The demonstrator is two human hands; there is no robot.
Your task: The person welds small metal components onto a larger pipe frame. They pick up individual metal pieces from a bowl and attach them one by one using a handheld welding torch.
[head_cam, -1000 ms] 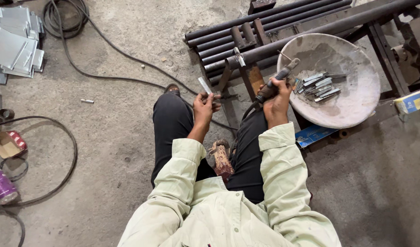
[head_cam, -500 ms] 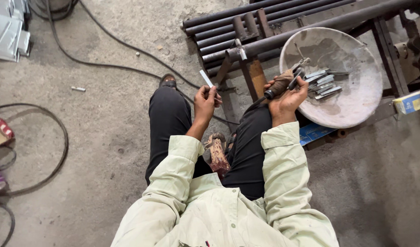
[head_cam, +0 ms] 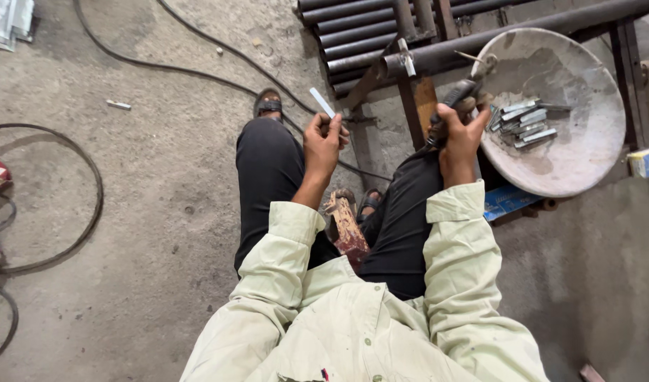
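Our left hand (head_cam: 323, 141) pinches a small flat metal strip (head_cam: 322, 102), fingers closed on its lower end, the strip tilted up over our left knee. Our right hand (head_cam: 457, 134) is wrapped tight round the dark handle of a tool (head_cam: 457, 93), whose tip reaches the rim of the pan (head_cam: 586, 163). More strips (head_cam: 526, 122) lie piled in the pan, just beside that hand. Steel pipes (head_cam: 360, 32) lie ahead on the concrete floor (head_cam: 141, 212), a black cable (head_cam: 197, 74) curving past
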